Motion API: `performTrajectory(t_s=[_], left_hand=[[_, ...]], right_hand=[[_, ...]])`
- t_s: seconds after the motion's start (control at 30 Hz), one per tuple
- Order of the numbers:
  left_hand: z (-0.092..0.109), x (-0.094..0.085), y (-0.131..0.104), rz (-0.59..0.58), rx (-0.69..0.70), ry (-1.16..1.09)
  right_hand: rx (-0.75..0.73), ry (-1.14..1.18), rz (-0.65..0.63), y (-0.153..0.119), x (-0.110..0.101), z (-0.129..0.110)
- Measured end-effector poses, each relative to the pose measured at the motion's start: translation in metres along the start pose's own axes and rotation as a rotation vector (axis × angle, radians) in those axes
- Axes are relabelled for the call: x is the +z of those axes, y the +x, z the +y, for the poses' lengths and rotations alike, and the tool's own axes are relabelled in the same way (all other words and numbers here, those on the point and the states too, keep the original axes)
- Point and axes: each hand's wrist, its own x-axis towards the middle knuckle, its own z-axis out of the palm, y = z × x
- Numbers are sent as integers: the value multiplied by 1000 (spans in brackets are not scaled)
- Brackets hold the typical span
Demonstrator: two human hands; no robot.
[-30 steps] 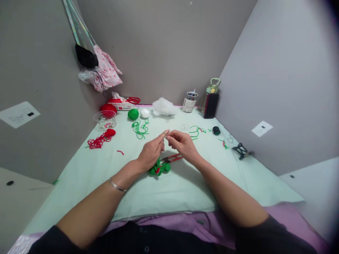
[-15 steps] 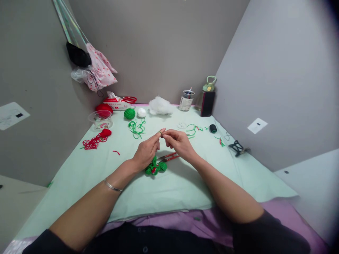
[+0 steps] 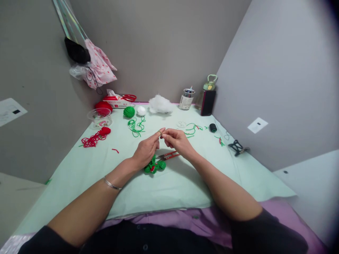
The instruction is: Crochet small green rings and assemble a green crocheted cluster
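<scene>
My left hand (image 3: pixel 146 150) and my right hand (image 3: pixel 177 139) meet at the fingertips above the middle of the table. A thin greenish strand, perhaps yarn, shows at my left fingertip; its kind is too small to tell. My left fingers are pressed together by it, and the right thumb and index finger pinch close against it. Under my hands lies a green crocheted piece (image 3: pixel 161 165) with red bits, partly hidden by the left hand. Red-handled thread snips (image 3: pixel 169 155) rest beside it, their handle end reaching under my right hand.
Green yarn ball (image 3: pixel 129 112), loose green yarn (image 3: pixel 136 127), red yarn (image 3: pixel 92 141), clear tub (image 3: pixel 99 118), white stuffing (image 3: pixel 160 104) and a tissue box (image 3: pixel 116 101) stand further back. At the right are a pen jar (image 3: pixel 186 100), phone (image 3: pixel 208 103), dark thread spool (image 3: pixel 213 127) and black stand (image 3: pixel 238 148).
My hands keep nearly the same pose, fingertips together. The view has shifted slightly; the things on the table stay where they were.
</scene>
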Motion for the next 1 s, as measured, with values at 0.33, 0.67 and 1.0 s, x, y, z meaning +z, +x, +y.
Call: performTrajectory(t_s=[0.33, 0.67, 1.0], left_hand=[[2, 0, 0, -15, -35, 66], [0, 1, 1, -41, -69, 255], [8, 1, 2, -9, -51, 427]], right_hand=[[18, 10, 25, 5, -1, 11], [47, 13, 23, 7, 2, 19], [70, 42, 21, 11, 1, 22]])
